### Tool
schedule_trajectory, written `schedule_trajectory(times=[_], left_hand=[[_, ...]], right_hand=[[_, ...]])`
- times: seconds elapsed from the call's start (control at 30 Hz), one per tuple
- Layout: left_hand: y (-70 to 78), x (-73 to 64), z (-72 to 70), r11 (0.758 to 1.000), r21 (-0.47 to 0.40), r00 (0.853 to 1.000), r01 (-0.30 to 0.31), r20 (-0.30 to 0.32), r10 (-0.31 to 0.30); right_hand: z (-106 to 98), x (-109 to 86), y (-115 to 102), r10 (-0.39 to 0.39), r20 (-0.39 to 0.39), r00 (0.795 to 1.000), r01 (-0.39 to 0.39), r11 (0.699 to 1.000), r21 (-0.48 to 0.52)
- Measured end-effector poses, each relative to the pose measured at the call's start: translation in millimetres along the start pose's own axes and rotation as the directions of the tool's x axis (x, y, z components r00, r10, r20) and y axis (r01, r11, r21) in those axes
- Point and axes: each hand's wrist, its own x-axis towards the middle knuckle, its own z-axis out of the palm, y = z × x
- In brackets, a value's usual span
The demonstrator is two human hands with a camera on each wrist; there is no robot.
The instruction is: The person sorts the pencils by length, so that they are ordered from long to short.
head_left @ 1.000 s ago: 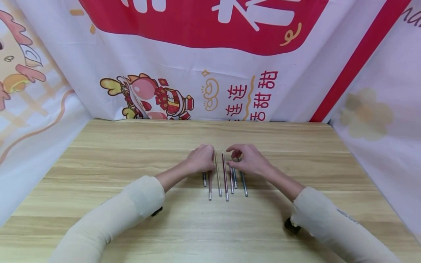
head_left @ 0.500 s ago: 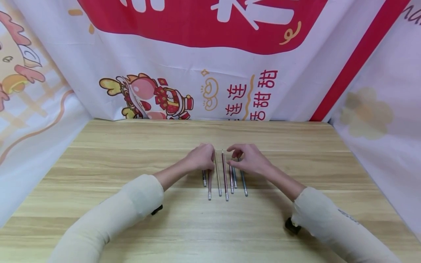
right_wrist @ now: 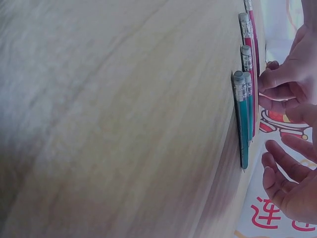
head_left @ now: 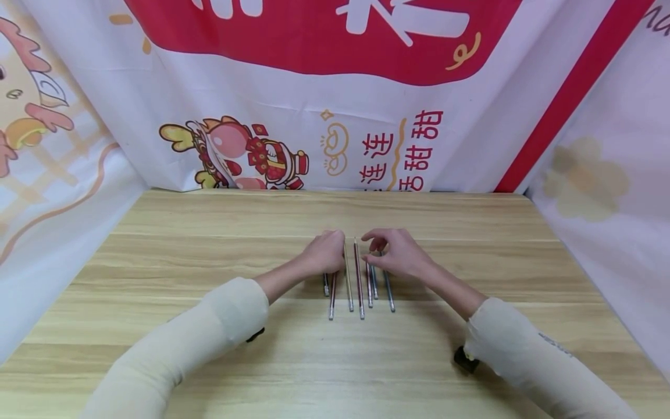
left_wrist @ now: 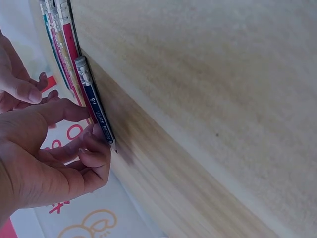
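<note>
Several pencils lie side by side on the table, eraser ends toward me. My left hand (head_left: 324,253) pinches a red pencil (head_left: 332,298) between thumb and finger; its far end is hidden by the hand in the head view. A dark blue pencil (left_wrist: 96,106) lies beside it, close to the other fingers. Right of these are a gold pencil (head_left: 349,288) and another red pencil (head_left: 359,279). My right hand (head_left: 398,253) hovers with loosely bent fingers over the right-hand pencils, among them a teal pencil (right_wrist: 241,119), and holds nothing.
The wood-grain table (head_left: 293,372) reaches back to a white printed cloth (head_left: 303,93) with red lettering. Printed cloths also hang along the left and right sides.
My left hand has shifted slightly right. The red pencil under it has tilted, its eraser end swinging a little left. The right hand stays nearly still.
</note>
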Motion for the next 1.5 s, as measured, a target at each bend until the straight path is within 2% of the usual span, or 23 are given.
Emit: schedule_trajectory(times=[0.3, 0.47, 0.7, 0.9, 1.2, 1.5], left_hand=[[-5.3, 6.6, 5.6, 1.0, 0.001, 1.0, -0.013, -0.024, 0.013], [0.6, 1.5, 2.9, 1.0, -0.012, 0.999, 0.004, -0.031, -0.005], [-1.9, -3.4, -9.1, 0.995, -0.096, 0.999, -0.019, -0.043, 0.015], [-9.2, -6.4, -17.6, 0.993, -0.105, 0.995, -0.063, -0.08, 0.055], [-19.7, -15.2, -27.0, 0.991, -0.125, 0.997, -0.038, -0.075, 0.029], [-35.3, -24.3, -36.1, 0.985, -0.158, 0.995, -0.064, -0.086, 0.051]], right_hand=[[-1.1, -0.4, -0.7, -0.015, -0.012, 1.0, 0.015, 1.0, 0.002], [-1.0, -0.4, 0.9, 0.0, -0.009, 1.0, 0.0, 1.0, 0.01], [0.1, 0.9, 1.9, 0.018, 0.011, 1.0, -0.018, 1.0, 0.013], [1.7, 2.3, 0.5, 0.005, 0.027, 1.0, -0.006, 1.0, 0.016], [5.8, 8.4, -3.1, -0.015, 0.044, 0.999, 0.014, 1.0, 0.027], [10.9, 14.4, -3.6, -0.042, 0.068, 0.997, 0.04, 0.999, 0.028]])
